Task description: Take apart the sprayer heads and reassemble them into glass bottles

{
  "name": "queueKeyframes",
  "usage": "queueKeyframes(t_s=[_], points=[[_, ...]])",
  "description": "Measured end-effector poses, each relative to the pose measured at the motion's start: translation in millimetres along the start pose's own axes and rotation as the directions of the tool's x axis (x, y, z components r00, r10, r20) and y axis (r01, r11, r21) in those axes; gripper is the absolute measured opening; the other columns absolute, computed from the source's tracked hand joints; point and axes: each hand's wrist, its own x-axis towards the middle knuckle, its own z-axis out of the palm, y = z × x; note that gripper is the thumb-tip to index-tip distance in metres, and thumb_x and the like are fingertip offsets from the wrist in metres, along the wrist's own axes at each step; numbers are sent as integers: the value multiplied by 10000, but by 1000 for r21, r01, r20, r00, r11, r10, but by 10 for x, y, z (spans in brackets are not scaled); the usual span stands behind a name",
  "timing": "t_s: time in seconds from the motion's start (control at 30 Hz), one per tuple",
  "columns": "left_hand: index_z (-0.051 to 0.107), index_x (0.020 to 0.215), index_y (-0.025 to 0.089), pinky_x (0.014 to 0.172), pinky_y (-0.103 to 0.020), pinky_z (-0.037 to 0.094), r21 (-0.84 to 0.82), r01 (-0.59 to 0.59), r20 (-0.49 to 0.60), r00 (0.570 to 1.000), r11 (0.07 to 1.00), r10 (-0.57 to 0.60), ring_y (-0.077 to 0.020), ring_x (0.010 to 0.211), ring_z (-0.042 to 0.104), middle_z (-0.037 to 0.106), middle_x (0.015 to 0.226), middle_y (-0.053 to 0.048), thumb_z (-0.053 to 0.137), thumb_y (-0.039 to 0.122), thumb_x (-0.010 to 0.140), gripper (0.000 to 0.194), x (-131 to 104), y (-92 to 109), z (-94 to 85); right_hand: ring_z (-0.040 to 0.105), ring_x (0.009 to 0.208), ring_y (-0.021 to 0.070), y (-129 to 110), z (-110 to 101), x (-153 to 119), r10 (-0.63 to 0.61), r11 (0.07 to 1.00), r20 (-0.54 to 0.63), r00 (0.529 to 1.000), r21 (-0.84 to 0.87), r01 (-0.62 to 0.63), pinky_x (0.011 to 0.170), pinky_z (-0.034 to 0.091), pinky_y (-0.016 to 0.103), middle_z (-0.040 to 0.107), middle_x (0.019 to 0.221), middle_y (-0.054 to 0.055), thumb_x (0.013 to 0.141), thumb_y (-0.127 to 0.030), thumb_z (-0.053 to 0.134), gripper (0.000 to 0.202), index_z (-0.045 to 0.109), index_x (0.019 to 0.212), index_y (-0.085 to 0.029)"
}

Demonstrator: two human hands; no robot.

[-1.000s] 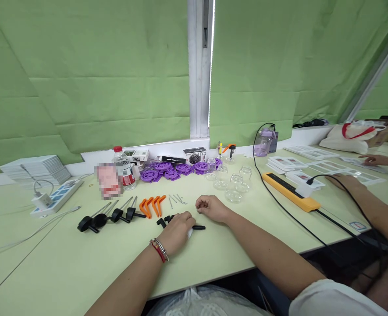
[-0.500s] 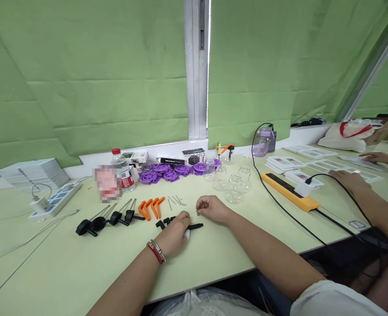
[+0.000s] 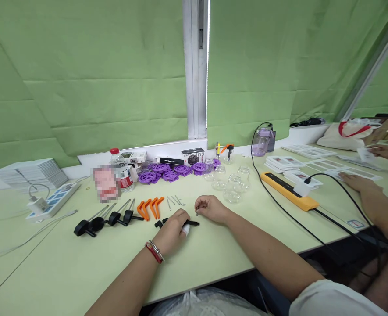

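Note:
My left hand [image 3: 175,228] is closed around a black plastic handle [image 3: 194,223], whose tip sticks out to the right past my fingers. Something white covers its thumb. More black plastic pieces [image 3: 158,224] lie partly hidden behind that hand. Just to the right, my right hand [image 3: 210,208] pinches a small metal part [image 3: 197,213], too small to name exactly. Four-sided detail on it cannot be made out. Beyond my hands lie several orange bent levers [image 3: 151,208] and thin metal screws [image 3: 174,201].
Black round pieces with metal rods [image 3: 97,224] lie at left. Purple plastic wheels [image 3: 170,172] and a red-capped bottle [image 3: 125,173] stand behind. Clear jars [image 3: 232,195] and a yellow power strip [image 3: 289,192] are at right. A co-worker's hands [image 3: 358,181] are beside printed cards.
My left hand has shifted slightly with the black handle, which now shows less of its tip. My right hand keeps its pinch. The co-worker's far hand has lifted a white card.

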Motion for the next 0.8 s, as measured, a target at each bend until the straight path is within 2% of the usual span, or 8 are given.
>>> queueKeyframes(t_s=[0.17,0.3,0.4,0.5,0.6,0.7,0.8], points=[[604,847,179,686,-267,447,-152,45,-83,995,987,-58,-144,751,535,558,885,-50,465,119,761,173,21,-8,-2,610,682,126,19,4,9,-5,999,-43,999,52,7,675,486,273,647,758,25,689,-218,625,126,595,794,-155],[622,847,172,634,-261,441,-248,96,-88,989,964,-121,-130,692,515,552,890,-56,499,187,769,147,34,-21,-22,604,672,122,49,5,30,-1,997,-66,998,77,6,666,483,270,643,767,22,678,-235,635,156,583,801,-155],[606,803,169,637,-265,442,-274,112,-95,985,955,-142,-132,692,517,549,885,-52,496,216,775,123,43,-33,-48,581,639,111,75,-10,46,25,999,-119,993,25,-22,628,468,250,630,748,10,674,-208,611,168,584,831,-157],[565,782,176,674,-273,439,-242,120,-116,982,963,-152,-150,737,533,565,834,-37,470,217,789,104,43,-58,-60,545,580,110,91,-45,47,117,982,-186,976,-124,-141,559,434,232,601,660,-2,656,-182,595,152,604,806,-155],[529,844,189,629,-263,420,-182,189,-93,974,965,-208,-149,680,536,583,738,-8,429,224,815,109,28,-80,-60,537,561,114,75,-78,24,191,940,-165,968,-253,-229,535,414,226,602,633,3,640,-177,598,123,627,757,-153],[517,897,202,573,-249,391,-84,220,-66,972,972,-225,-147,616,525,586,690,6,404,225,828,134,11,-76,-64,537,570,116,25,-86,-9,172,910,-106,979,-364,-199,543,406,226,616,640,2,651,-191,600,107,644,744,-163],[525,972,208,589,-254,395,-7,180,-56,982,984,-180,-157,653,547,611,765,-13,391,193,822,202,5,-59,-67,521,573,120,-33,-68,-37,136,876,-85,987,-456,-160,537,391,233,610,651,3,682,-238,606,120,660,765,-171]])
